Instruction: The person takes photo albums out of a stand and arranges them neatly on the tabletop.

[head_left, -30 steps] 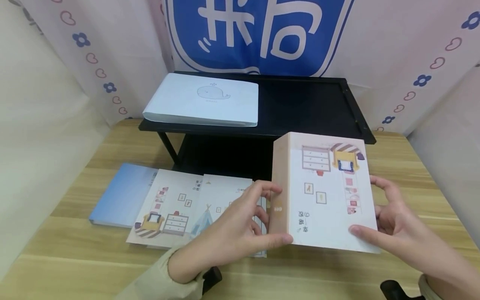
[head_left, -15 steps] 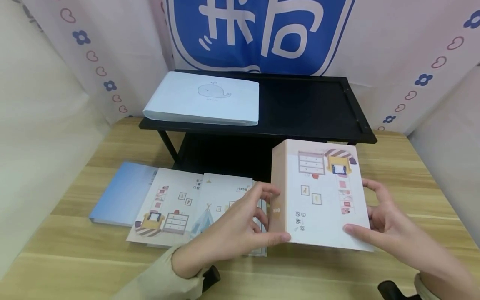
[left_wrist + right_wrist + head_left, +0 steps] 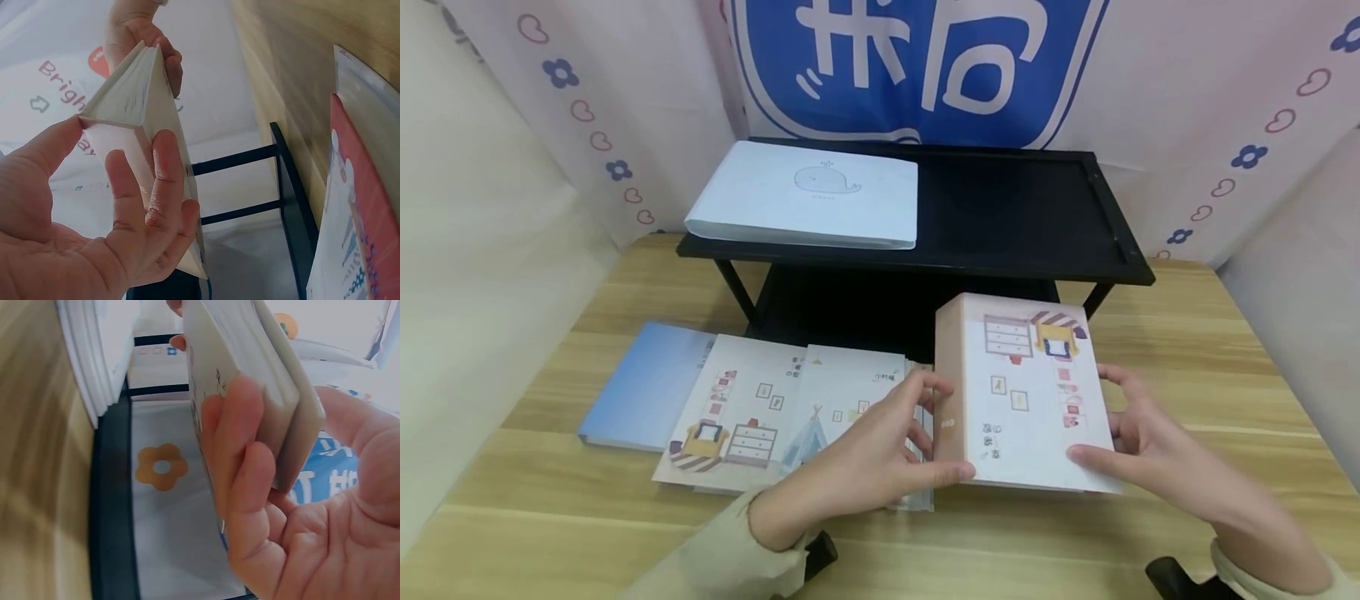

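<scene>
Both hands hold a thick photo album (image 3: 1022,392) with a pale pink spine and a white cover of bedroom drawings. It is in front of the black rack, right of a row of other albums. My left hand (image 3: 880,450) grips the spine side, thumb at the near corner and fingers along the spine (image 3: 119,140). The right hand (image 3: 1157,442) pinches the opposite edge, thumb on the cover and fingers beneath. In the right wrist view, loose pages (image 3: 250,356) show between the covers. The album's underside is hidden in the head view.
Left on the wooden table (image 3: 535,500) lie a blue album (image 3: 643,387), a bedroom-print album (image 3: 730,417) and a tent-print album (image 3: 835,392), overlapping. Behind stands a two-tier black rack (image 3: 1015,217) with a whale-print album (image 3: 805,196) on its top shelf.
The held album has moved left and toward the table, baring the rack's right leg. The right hand has come along with it; the left hand has barely shifted.
</scene>
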Available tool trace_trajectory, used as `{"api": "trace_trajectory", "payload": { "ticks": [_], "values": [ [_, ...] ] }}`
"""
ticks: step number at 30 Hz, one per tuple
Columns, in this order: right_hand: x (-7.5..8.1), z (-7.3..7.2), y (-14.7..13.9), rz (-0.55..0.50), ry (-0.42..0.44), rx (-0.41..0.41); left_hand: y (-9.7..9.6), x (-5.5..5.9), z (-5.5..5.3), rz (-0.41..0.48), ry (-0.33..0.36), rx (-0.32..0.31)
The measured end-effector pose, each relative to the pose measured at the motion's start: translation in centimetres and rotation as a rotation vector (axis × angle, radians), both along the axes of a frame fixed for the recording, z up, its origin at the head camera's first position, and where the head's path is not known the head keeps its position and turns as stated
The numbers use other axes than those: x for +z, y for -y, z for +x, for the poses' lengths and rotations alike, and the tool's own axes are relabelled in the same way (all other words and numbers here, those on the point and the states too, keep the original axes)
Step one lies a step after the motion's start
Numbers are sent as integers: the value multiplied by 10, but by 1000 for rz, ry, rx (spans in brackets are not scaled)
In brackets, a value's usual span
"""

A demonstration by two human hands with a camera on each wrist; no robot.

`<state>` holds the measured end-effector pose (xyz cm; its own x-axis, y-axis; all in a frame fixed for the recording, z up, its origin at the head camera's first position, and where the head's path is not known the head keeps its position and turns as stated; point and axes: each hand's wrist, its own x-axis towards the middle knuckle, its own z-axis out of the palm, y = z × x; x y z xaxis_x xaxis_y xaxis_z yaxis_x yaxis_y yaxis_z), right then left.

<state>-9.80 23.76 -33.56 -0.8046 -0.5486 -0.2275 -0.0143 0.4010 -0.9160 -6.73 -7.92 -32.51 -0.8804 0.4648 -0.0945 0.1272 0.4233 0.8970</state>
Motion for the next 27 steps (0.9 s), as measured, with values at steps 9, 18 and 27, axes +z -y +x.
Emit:
{"api": "trace_trajectory", "payload": {
  "ticks": [9, 18, 27],
  "values": [
    [-10, -4, 5, 12, 96, -22, 1, -10, -3, -23, 63, -11],
    [-18, -4, 11, 38, 174, -25, 2, -17, -5, -91, 140, -31],
    [-28, -4, 16, 4, 182, 18, 6, -26, -7, -129, 135, -67]
  ]
}}
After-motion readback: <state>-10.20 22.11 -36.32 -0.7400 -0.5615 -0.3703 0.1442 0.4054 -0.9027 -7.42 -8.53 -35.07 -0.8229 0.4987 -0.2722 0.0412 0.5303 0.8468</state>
